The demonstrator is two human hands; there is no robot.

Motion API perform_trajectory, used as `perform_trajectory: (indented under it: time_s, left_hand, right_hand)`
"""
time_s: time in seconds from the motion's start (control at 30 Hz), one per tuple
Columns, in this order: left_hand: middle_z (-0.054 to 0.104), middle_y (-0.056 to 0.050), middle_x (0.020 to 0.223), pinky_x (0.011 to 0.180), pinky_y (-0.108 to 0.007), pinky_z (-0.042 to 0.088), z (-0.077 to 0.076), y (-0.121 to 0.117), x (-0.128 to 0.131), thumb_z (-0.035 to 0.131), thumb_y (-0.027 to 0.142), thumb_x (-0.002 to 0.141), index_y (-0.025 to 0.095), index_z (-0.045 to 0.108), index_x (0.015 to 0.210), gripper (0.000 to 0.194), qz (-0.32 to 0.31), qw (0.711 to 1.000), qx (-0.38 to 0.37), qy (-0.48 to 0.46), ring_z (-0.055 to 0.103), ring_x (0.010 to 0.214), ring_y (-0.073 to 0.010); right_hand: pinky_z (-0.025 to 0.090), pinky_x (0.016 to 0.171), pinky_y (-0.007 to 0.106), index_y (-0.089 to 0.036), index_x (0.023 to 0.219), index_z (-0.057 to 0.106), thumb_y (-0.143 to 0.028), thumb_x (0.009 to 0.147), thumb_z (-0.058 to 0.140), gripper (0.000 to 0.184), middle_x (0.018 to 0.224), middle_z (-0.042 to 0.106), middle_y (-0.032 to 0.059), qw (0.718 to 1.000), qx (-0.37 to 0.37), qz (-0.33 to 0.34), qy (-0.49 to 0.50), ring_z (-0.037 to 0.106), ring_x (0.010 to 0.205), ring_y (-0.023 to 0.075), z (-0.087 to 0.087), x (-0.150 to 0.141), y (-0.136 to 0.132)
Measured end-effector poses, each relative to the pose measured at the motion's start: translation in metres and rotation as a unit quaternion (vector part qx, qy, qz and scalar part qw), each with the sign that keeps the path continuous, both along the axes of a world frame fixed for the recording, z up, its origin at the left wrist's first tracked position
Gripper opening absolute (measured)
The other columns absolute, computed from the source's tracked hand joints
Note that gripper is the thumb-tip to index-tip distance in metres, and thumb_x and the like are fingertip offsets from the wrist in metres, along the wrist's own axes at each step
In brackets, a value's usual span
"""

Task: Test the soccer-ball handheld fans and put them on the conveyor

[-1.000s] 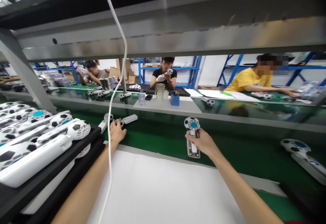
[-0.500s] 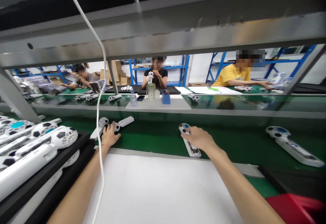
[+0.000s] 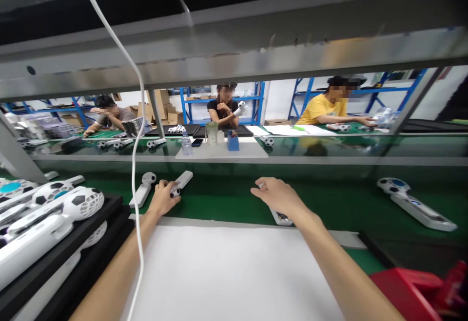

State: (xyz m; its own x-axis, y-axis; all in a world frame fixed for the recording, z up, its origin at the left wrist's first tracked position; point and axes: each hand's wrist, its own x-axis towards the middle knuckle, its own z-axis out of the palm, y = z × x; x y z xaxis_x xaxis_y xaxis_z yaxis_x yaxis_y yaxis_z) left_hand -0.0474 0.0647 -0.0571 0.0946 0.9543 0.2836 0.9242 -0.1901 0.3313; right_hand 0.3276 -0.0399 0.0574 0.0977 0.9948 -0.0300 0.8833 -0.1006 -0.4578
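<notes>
On the green belt, my left hand [image 3: 164, 199] has its fingers closed round the soccer-ball head of a white handheld fan [image 3: 185, 179], whose handle points away to the upper right. Just left of it lies another handheld fan [image 3: 142, 195], untouched. Farther right, my right hand [image 3: 281, 197] curls over the head of a handheld fan with an open-faced handle [image 3: 281, 217]. That hand hides most of the head; the handle's end shows below the palm. At the far right, one more open-handled fan [image 3: 420, 206] lies on the belt.
White sheet [image 3: 234, 267] covers the bench before me. Black trays [image 3: 109, 209] of fans are stacked at left, and a red bin [image 3: 405, 292] stands at lower right. A white cable [image 3: 137, 175] hangs in front. Several co-workers sit across the belt, beyond a metal beam [image 3: 219, 60].
My left hand has closed round the fan head beside it, and that fan's handle has swung more upright. My right hand now covers more of its fan's head. The middle co-worker's fan moved right.
</notes>
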Motion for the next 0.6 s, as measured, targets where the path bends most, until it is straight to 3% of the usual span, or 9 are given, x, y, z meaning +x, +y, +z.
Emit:
perform_trajectory:
  time_s: [0.2,0.3,0.37,0.47,0.6]
  left_hand:
    - [0.049,-0.012,0.138,0.097,-0.049,0.049,-0.003,-0.006,0.006,0.065,0.034,0.090,0.018,0.051,0.133,0.047,-0.048,0.997,-0.027,-0.059,0.054,0.117,-0.0276]
    - [0.055,-0.010,0.126,0.093,-0.047,0.049,0.004,-0.013,0.015,0.067,0.031,0.087,0.018,0.056,0.126,0.043,-0.058,0.993,-0.035,-0.100,0.058,0.104,-0.0238]
    - [0.057,-0.008,0.114,0.089,-0.043,0.050,0.016,-0.019,0.023,0.070,0.032,0.081,0.019,0.060,0.119,0.041,-0.056,0.988,-0.034,-0.137,0.060,0.094,-0.0220]
    - [0.059,-0.005,0.098,0.071,-0.032,0.053,0.048,-0.030,0.035,0.065,0.041,0.079,0.023,0.062,0.114,0.040,-0.045,0.974,-0.029,-0.221,0.060,0.081,-0.0203]
    - [0.055,-0.001,0.074,0.037,-0.022,0.035,0.096,-0.055,0.050,0.054,0.048,0.082,0.019,0.062,0.103,0.036,-0.045,0.935,-0.045,-0.349,0.049,0.051,-0.0135]
  right_hand:
    - [0.047,0.087,0.040,-0.016,0.131,0.061,-0.042,0.095,0.051,0.046,0.118,0.070,0.0124,1.000,0.009,0.015,0.010,0.062,0.112,0.0332,0.006,-0.006,-0.008]
    - [0.048,0.086,0.040,-0.016,0.131,0.061,-0.042,0.094,0.052,0.045,0.118,0.069,0.0128,0.999,0.014,0.029,0.019,0.064,0.108,0.0314,0.005,-0.008,-0.010]
    - [0.049,0.087,0.040,-0.017,0.131,0.061,-0.041,0.094,0.052,0.045,0.119,0.069,0.0131,0.999,0.020,0.041,0.025,0.064,0.108,0.0310,0.005,-0.010,-0.011]
    - [0.049,0.090,0.043,-0.016,0.131,0.061,-0.040,0.094,0.053,0.045,0.122,0.067,0.0142,0.997,0.032,0.067,0.035,0.064,0.109,0.0313,0.006,-0.016,-0.015]
    - [0.044,0.103,0.041,-0.019,0.138,0.055,-0.043,0.096,0.050,0.049,0.138,0.057,0.0113,0.988,0.052,0.137,0.055,0.055,0.125,0.0279,0.010,-0.035,-0.026]
